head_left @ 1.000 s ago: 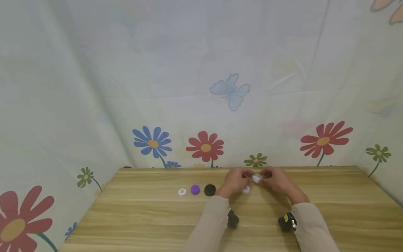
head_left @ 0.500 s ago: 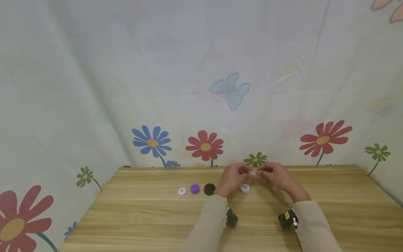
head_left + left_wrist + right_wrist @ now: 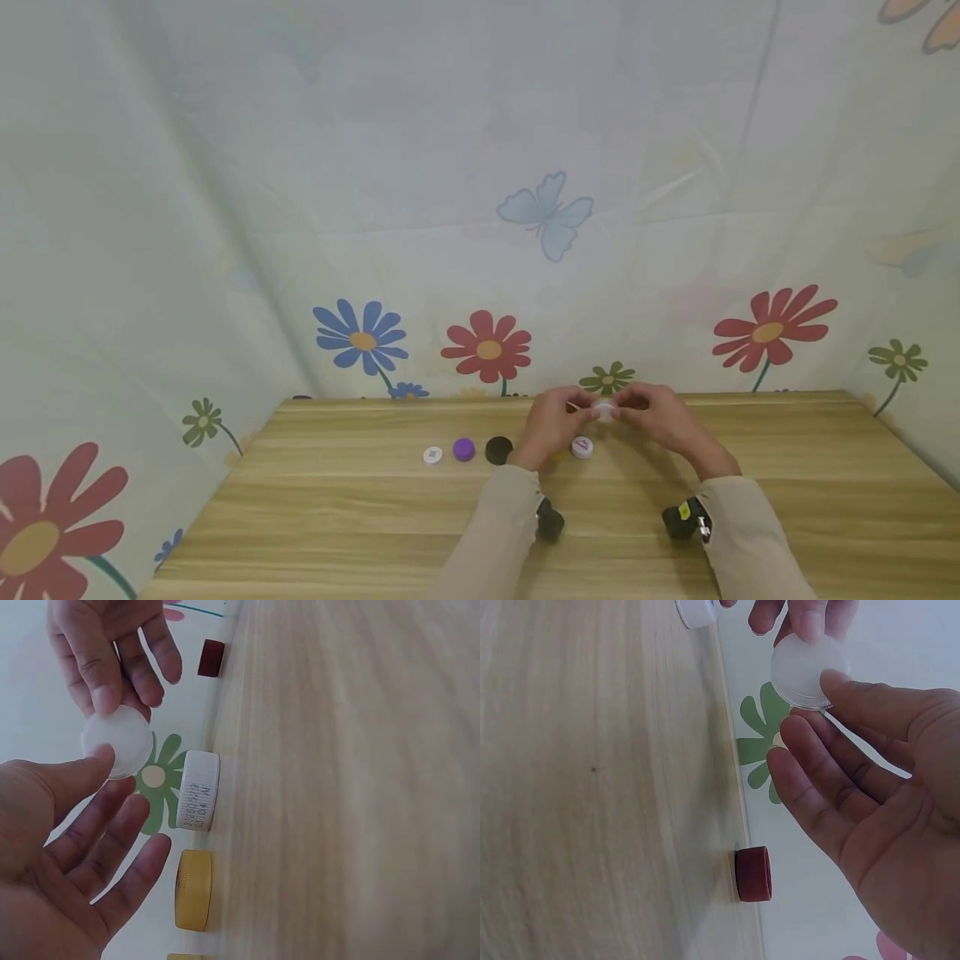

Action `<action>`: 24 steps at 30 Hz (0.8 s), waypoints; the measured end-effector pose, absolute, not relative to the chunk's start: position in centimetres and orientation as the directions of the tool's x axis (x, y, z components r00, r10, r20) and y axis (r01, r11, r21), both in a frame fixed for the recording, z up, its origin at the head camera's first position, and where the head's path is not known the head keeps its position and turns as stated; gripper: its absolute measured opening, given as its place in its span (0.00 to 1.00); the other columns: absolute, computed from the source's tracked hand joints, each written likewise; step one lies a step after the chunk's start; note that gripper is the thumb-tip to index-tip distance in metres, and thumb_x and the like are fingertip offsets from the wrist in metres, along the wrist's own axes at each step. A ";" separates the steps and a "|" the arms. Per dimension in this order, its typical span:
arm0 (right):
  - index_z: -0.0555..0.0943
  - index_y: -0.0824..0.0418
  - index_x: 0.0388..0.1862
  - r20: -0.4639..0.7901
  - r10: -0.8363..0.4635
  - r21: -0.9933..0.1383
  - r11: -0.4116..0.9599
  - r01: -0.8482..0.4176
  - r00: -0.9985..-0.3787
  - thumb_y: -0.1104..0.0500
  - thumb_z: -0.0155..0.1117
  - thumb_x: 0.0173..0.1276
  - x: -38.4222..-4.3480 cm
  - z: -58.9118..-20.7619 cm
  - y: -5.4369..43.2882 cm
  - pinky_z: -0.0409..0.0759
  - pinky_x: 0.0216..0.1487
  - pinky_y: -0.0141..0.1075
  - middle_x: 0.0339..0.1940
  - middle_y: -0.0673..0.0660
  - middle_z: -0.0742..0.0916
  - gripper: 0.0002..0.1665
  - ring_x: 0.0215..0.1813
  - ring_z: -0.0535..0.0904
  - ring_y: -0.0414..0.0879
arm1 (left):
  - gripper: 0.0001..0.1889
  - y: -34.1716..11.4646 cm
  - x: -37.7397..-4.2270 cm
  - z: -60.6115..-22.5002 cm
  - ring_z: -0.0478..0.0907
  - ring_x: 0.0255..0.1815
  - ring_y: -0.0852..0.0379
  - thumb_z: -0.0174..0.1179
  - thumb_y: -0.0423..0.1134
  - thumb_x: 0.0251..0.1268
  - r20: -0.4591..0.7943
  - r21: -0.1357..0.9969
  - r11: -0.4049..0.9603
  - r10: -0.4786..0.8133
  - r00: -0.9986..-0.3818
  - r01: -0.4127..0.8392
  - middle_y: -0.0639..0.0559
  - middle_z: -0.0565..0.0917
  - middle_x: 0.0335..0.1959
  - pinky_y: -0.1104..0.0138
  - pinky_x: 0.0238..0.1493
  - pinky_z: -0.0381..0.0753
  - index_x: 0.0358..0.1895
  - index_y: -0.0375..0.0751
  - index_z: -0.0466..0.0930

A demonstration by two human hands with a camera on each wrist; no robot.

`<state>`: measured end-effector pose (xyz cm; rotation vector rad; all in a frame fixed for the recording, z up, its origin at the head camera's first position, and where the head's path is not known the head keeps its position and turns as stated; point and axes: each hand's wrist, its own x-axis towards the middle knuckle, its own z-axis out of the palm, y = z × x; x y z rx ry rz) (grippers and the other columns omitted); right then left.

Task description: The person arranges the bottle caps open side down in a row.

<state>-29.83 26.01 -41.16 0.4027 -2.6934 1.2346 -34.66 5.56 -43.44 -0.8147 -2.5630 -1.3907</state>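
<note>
My fingers (image 3: 101,761) of both hands pinch the clear cap (image 3: 604,409) above the far side of the bench (image 3: 375,533). I judge I am in the middle of handing it over; next, one hand must let go. The left hand (image 3: 551,427) and the right hand (image 3: 663,421) are raised, palms facing.

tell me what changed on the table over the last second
Both hands lifted the small translucent white cap a little up and away from the person; the left hand and right hand both hold it by the fingers. The white cap below them shows more fully now. The black, purple and small white caps stayed put.
</note>
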 end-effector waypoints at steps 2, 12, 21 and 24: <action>0.85 0.69 0.50 0.229 -0.172 -0.737 0.612 -0.286 -0.958 0.63 0.68 0.77 -29.8 -41.2 26.0 0.85 0.45 0.45 0.45 0.61 0.89 0.10 0.45 0.83 0.53 | 0.10 5.5 -34.7 -43.5 0.83 0.41 0.62 0.70 0.34 0.72 0.348 0.735 0.435 0.418 -0.839 0.521 0.55 0.90 0.40 0.70 0.47 0.81 0.53 0.42 0.91; 0.81 0.75 0.55 0.169 -0.139 -0.799 0.560 -0.218 -0.976 0.65 0.63 0.79 -29.7 -41.0 25.6 0.88 0.47 0.50 0.44 0.64 0.89 0.14 0.43 0.85 0.52 | 0.22 5.2 -34.4 -43.4 0.85 0.39 0.62 0.71 0.27 0.67 0.346 0.712 0.421 0.487 -0.802 0.563 0.53 0.90 0.39 0.71 0.42 0.82 0.63 0.44 0.87; 0.83 0.73 0.53 0.181 -0.180 -0.795 0.552 -0.252 -0.967 0.65 0.68 0.76 -29.7 -41.0 25.9 0.87 0.46 0.49 0.42 0.61 0.89 0.13 0.43 0.85 0.52 | 0.20 5.0 -34.2 -43.3 0.84 0.37 0.65 0.74 0.30 0.66 0.321 0.721 0.434 0.482 -0.815 0.540 0.55 0.90 0.37 0.72 0.41 0.81 0.60 0.45 0.89; 0.84 0.72 0.53 0.195 -0.212 -0.767 0.575 -0.284 -0.958 0.65 0.71 0.73 -29.7 -41.0 26.0 0.86 0.47 0.48 0.43 0.60 0.89 0.14 0.45 0.85 0.53 | 0.19 4.9 -34.1 -43.3 0.83 0.36 0.66 0.75 0.32 0.66 0.321 0.721 0.438 0.476 -0.819 0.537 0.57 0.89 0.35 0.71 0.40 0.81 0.59 0.46 0.89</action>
